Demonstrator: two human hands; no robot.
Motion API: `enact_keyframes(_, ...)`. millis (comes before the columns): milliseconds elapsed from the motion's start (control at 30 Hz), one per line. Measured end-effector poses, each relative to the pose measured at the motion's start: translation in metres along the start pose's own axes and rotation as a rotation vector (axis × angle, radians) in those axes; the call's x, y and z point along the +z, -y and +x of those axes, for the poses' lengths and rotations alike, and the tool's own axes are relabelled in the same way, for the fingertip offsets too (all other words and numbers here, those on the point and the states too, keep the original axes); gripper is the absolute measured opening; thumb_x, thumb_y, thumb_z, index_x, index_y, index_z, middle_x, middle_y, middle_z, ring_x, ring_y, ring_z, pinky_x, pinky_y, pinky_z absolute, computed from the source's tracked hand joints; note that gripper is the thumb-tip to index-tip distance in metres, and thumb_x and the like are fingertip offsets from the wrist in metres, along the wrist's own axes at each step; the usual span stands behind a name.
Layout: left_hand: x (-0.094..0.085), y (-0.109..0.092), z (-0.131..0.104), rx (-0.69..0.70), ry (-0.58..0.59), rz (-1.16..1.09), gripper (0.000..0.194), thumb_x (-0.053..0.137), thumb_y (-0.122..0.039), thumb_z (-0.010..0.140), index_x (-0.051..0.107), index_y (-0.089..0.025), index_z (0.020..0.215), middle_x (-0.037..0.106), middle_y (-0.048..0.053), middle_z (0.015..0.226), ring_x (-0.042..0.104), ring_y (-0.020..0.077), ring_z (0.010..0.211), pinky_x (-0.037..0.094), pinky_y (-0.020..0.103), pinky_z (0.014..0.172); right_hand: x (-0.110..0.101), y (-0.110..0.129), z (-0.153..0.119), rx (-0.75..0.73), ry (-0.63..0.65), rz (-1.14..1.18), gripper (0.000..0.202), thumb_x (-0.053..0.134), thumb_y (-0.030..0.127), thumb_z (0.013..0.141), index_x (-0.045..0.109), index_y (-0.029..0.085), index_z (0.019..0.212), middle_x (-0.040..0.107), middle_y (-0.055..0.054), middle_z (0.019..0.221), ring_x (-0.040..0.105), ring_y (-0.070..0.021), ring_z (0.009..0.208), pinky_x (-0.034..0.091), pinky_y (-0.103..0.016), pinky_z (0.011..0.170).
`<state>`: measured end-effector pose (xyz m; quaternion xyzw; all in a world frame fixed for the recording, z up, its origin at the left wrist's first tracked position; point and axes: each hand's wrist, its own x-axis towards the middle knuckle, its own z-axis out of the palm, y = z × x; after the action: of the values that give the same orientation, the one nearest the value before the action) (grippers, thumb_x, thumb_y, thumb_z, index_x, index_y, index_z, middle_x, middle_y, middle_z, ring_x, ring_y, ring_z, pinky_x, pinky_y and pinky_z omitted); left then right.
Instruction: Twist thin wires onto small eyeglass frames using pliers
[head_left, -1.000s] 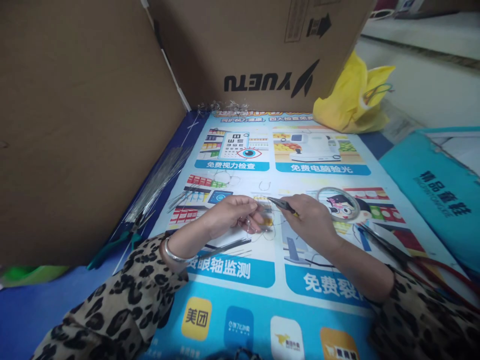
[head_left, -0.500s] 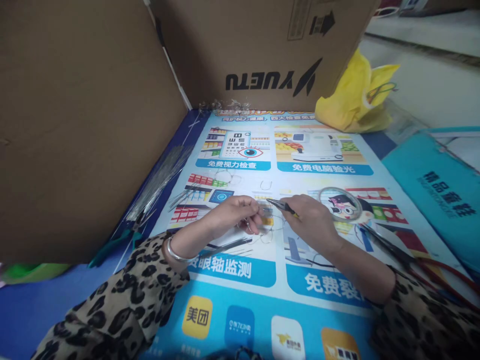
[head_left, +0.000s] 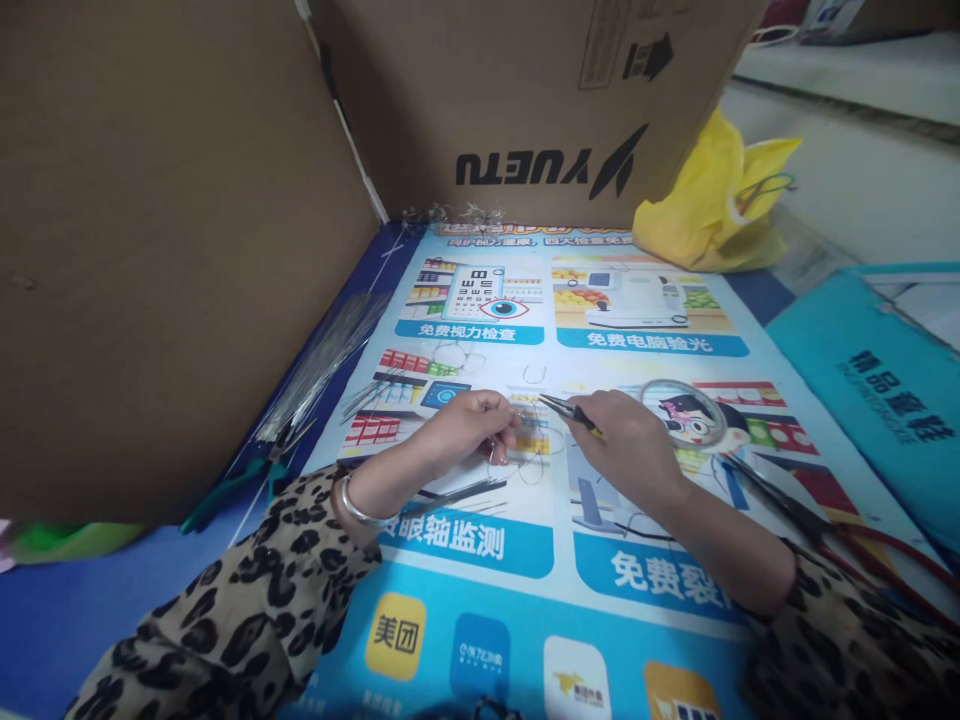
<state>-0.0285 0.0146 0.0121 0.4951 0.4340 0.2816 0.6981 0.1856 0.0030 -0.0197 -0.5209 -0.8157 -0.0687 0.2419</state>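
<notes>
My left hand (head_left: 480, 425) pinches a thin bent wire piece (head_left: 544, 455), whose loops spread out to the right of the fingers. A pair of pliers (head_left: 568, 411) with a narrow dark jaw sits in the grip of my right hand (head_left: 626, 440). The jaw points left toward the wire near my left fingertips; whether it touches the wire I cannot tell. Just beyond, a small U-shaped wire (head_left: 535, 374) lies on the printed poster (head_left: 480, 570). More looped wire (head_left: 454, 355) rests farther left on the poster.
Cardboard walls (head_left: 480, 100) stand at the back and left. Straight wires (head_left: 322, 360) and green-handled cutters (head_left: 262, 470) lie at the left. To the right are a tape roll (head_left: 721, 425), red-handled scissors (head_left: 795, 505), a yellow bag (head_left: 690, 225) and a teal box (head_left: 847, 370).
The pliers' tip has shifted very slightly right, and the looped wire hangs a little differently from my left fingers. The whole view has moved slightly.
</notes>
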Motion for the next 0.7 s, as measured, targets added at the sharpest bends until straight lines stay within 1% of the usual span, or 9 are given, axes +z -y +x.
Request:
enact_keyframes(167,0.002,0.000,0.000,-0.001,-0.039,-0.010,0.010,0.050,-0.017,0.079,0.052,-0.014,0.070,0.058,-0.001,0.056,0.052,0.0069,0.041,0.041,0.020,0.045,-0.002,-0.002,0.001,-0.052,-0.057,0.001,0.015,0.053,0.020,0.082,0.065,0.014,0.089,0.061,-0.005,0.073,0.054,-0.0185,0.074,0.039,-0.028,0.070)
enact_keyframes(267,0.003,0.001,0.001,-0.004,-0.067,-0.013,0.013,0.049,-0.020,0.082,0.050,-0.014,0.070,0.058,-0.001,0.058,0.052,0.0066,0.041,0.042,0.021,0.045,-0.008,-0.002,0.003,-0.101,-0.102,-0.042,0.015,0.053,0.019,0.081,0.065,0.014,0.090,0.061,-0.005,0.073,0.051,-0.0186,0.074,0.036,-0.029,0.071)
enact_keyframes(333,0.004,0.003,0.002,0.007,-0.074,0.004,0.016,0.049,-0.024,0.084,0.050,-0.014,0.071,0.057,-0.001,0.059,0.052,0.0064,0.041,0.042,0.021,0.045,-0.014,0.000,0.005,-0.163,-0.104,-0.126,0.016,0.053,0.019,0.082,0.065,0.014,0.091,0.061,-0.005,0.072,0.048,-0.0188,0.073,0.034,-0.031,0.069)
enact_keyframes(467,0.007,0.005,0.003,0.027,-0.098,0.109,0.014,0.048,-0.025,0.084,0.048,-0.016,0.073,0.057,-0.001,0.060,0.054,0.0065,0.042,0.040,0.019,0.042,-0.024,0.008,0.006,-0.285,-0.056,-0.355,0.016,0.051,0.016,0.083,0.066,0.016,0.089,0.058,-0.005,0.067,0.044,-0.0191,0.070,0.027,-0.033,0.065)
enact_keyframes(567,0.011,0.005,0.002,0.020,-0.121,0.224,0.015,0.048,-0.027,0.083,0.046,-0.017,0.073,0.057,-0.002,0.059,0.055,0.0080,0.043,0.040,0.018,0.041,-0.027,0.014,0.006,-0.288,-0.045,-0.458,0.016,0.049,0.013,0.083,0.065,0.015,0.086,0.055,-0.005,0.066,0.042,-0.0192,0.069,0.024,-0.034,0.064)
enact_keyframes(700,0.014,0.006,0.000,0.054,-0.141,0.346,0.016,0.046,-0.030,0.083,0.047,-0.018,0.072,0.055,-0.003,0.057,0.056,0.0096,0.047,0.047,0.021,0.044,-0.029,0.019,0.006,-0.301,-0.041,-0.506,0.016,0.050,0.013,0.083,0.065,0.014,0.090,0.055,-0.006,0.068,0.041,-0.0195,0.069,0.024,-0.035,0.064)
